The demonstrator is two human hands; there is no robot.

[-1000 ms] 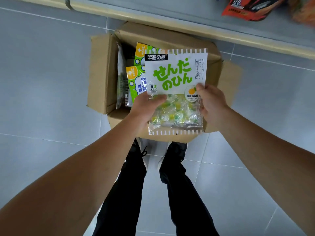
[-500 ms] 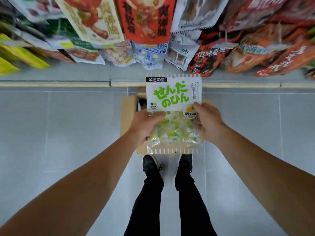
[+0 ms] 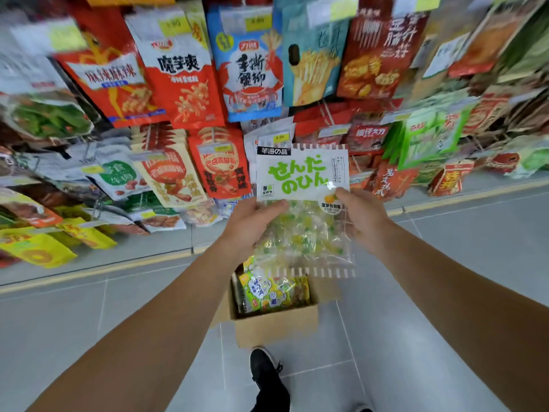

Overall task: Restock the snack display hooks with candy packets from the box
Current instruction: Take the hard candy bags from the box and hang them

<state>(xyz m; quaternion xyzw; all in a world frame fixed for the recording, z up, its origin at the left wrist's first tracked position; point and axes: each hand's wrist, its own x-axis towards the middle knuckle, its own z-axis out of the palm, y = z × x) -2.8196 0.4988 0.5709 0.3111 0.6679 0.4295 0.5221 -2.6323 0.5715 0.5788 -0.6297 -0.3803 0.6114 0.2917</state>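
A candy packet (image 3: 301,185) with a white top, green lettering and a clear lower half full of yellow and green sweets is upright in front of me. My left hand (image 3: 252,221) grips its left edge and my right hand (image 3: 361,217) grips its right edge. Below it, an open cardboard box (image 3: 276,325) stands on the floor with more candy packets (image 3: 271,289) inside. The snack display (image 3: 237,84) of hanging packets fills the upper view, right behind the held packet.
Rows of red, blue, green and yellow snack bags hang from hooks with price tags. The display's grey base with a yellow strip (image 3: 98,270) runs across the tiled floor. My black shoe (image 3: 266,370) stands just in front of the box.
Both hands have lifted the candy packet up from the box to the height of the lower display rows. The view has tilted up from the floor to the hanging snacks.
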